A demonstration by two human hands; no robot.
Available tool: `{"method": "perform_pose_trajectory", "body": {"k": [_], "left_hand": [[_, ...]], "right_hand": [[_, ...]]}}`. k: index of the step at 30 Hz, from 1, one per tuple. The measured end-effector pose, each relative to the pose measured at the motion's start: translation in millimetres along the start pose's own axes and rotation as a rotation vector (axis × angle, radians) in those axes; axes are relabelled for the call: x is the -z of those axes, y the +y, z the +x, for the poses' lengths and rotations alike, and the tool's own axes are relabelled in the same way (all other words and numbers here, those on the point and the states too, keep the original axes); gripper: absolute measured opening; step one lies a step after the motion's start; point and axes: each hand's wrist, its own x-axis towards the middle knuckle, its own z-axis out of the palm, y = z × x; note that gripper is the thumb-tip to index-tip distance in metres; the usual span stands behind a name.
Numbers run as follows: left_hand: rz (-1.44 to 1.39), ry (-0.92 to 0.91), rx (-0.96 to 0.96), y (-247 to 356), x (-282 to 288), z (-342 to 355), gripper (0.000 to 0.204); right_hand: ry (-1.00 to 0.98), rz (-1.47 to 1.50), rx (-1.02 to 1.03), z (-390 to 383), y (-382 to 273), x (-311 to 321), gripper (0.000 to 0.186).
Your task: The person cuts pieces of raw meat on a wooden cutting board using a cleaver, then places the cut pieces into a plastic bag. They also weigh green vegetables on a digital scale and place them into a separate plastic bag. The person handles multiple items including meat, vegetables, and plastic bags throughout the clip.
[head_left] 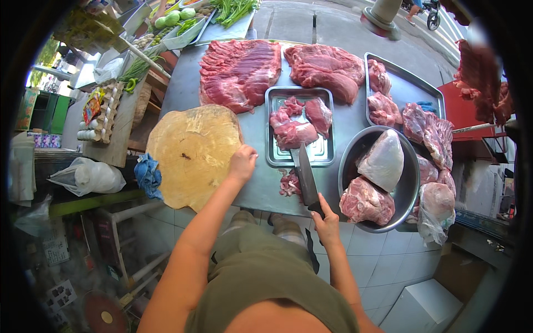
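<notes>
My right hand (326, 223) grips the black handle of a butcher's knife (307, 182). The dark blade points away from me, its tip at the near side of a metal tray (271, 145) with several cuts of raw meat (296, 135). Beside the right edge of a round wooden chopping block (191, 141), my left hand (243, 164) is loosely closed, its fingers curled in with nothing visible in them. Small meat scraps (290, 183) lie on the metal table left of the blade. A blue cloth (147, 176) hangs at the block's left edge.
Large meat slabs (240, 75) lie along the table's far side. A metal bowl (348, 161) with big cuts stands at the right, near a larger tray (413, 72). Egg cartons (108, 111) and vegetables (176, 21) are at the left. Meat (482, 77) hangs upper right.
</notes>
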Motion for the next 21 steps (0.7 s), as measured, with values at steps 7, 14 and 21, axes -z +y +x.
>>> {"method": "perform_pose_trajectory", "body": {"k": [7,14,21], "left_hand": [[0.053,0.11,-0.189,55,-87,68,0.036],[-0.017,-0.135,-0.079,29,-86,130,0.022],[0.42,0.039,-0.244,58,-47,186,0.064]], "right_hand": [[0.123,0.159,-0.166,-28,-9,4,0.062],[0.251,0.288,-0.258,-69,1,0,0.062],[0.251,0.326,-0.246,-70,-1,-6,0.063]]}}
